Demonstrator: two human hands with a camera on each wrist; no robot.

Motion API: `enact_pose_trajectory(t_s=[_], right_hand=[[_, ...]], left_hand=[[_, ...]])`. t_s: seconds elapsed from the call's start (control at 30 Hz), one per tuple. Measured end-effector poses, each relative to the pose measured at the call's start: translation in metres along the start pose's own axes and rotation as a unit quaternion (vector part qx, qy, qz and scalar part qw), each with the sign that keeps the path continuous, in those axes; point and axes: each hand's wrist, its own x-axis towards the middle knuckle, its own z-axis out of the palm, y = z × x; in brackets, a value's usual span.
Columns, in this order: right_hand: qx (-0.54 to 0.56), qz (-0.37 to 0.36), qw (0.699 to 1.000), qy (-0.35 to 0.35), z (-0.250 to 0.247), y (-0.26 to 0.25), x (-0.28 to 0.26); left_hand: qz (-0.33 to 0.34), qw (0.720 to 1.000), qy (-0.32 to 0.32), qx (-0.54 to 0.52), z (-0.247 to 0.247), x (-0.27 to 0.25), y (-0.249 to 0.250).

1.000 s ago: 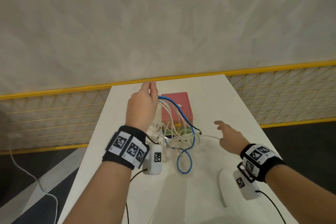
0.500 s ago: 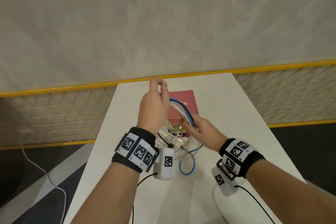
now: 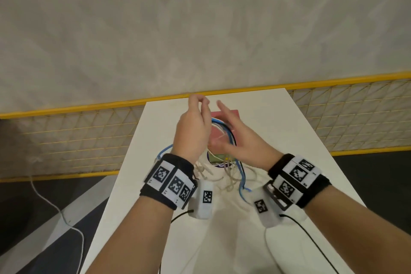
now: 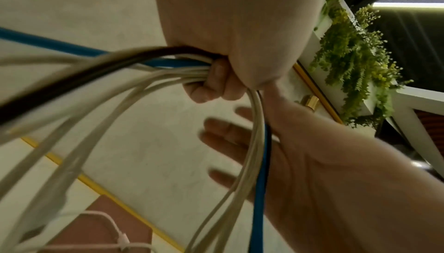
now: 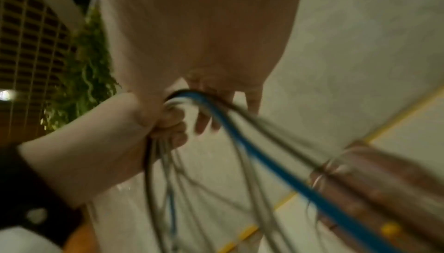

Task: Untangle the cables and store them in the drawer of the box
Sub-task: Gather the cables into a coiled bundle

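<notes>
A tangle of white, blue and black cables point(image 3: 219, 123) hangs from my left hand point(image 3: 200, 104), raised over the pink box point(image 3: 234, 111). In the left wrist view the curled fingers of my left hand point(image 4: 211, 82) grip the bundle point(image 4: 149, 67). My right hand point(image 3: 231, 128) is beside it, fingers straight, and the strands run down across its palm point(image 4: 288, 152). Loose cable ends point(image 3: 241, 176) trail onto the white table point(image 3: 289, 140) in front of the box's open drawer point(image 3: 214, 159). The box is largely hidden behind both hands.
The table's far edge meets a yellow-framed mesh fence point(image 3: 77, 135) and a pale wall. A thin white cord point(image 3: 55, 204) lies on the dark floor to the left. Black leads point(image 3: 311, 236) run from the wrist cameras over the near table.
My right hand left the table at the right and came up against the bundle. Both hands have risen, lifting the cables higher over the box.
</notes>
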Motion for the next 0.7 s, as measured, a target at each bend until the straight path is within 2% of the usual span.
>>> enact_pose_trajectory(t_s=[0.1,0.2,0.27,0.33,0.4,0.43,0.47,0.53,0.57,0.63,0.7], right_hand=[[0.004,0.006,0.999,0.050,0.012,0.000,0.004],[-0.043,0.026,0.999,-0.001,0.006,0.018,-0.012],[-0.087,0.034,0.995,-0.028,-0.004,0.027,-0.022],[-0.113,0.053,0.992,-0.025,-0.013,0.034,-0.025],[-0.146,0.052,0.988,-0.023,-0.020,0.036,-0.023],[-0.156,0.047,0.986,-0.032,-0.021,0.032,-0.021],[-0.174,0.039,0.983,-0.046,-0.021,0.029,-0.017],[-0.236,0.007,0.969,-0.070,-0.014,0.015,-0.007],[-0.258,-0.009,0.963,-0.073,-0.010,0.009,-0.002],[-0.251,-0.020,0.965,-0.070,-0.005,-0.002,0.005],[-0.228,-0.005,0.972,-0.062,-0.008,-0.010,0.008]], left_hand=[[0.028,0.998,0.029,-0.045,-0.005,0.002,0.005],[0.022,0.992,0.083,-0.089,-0.021,0.006,-0.004],[-0.004,0.991,0.095,-0.089,-0.023,0.004,-0.018],[-0.066,0.996,0.045,-0.048,-0.022,0.000,-0.036],[-0.129,0.990,-0.042,0.030,-0.019,-0.004,-0.054],[-0.132,0.986,-0.072,0.074,-0.018,-0.005,-0.056],[-0.102,0.987,-0.080,0.095,-0.016,-0.007,-0.052],[0.010,0.995,-0.082,0.057,-0.008,-0.011,-0.031],[0.048,0.992,-0.112,0.037,-0.003,-0.014,-0.019],[0.057,0.973,-0.213,0.070,0.006,-0.019,-0.002],[0.025,0.962,-0.256,0.097,0.009,-0.018,-0.003]])
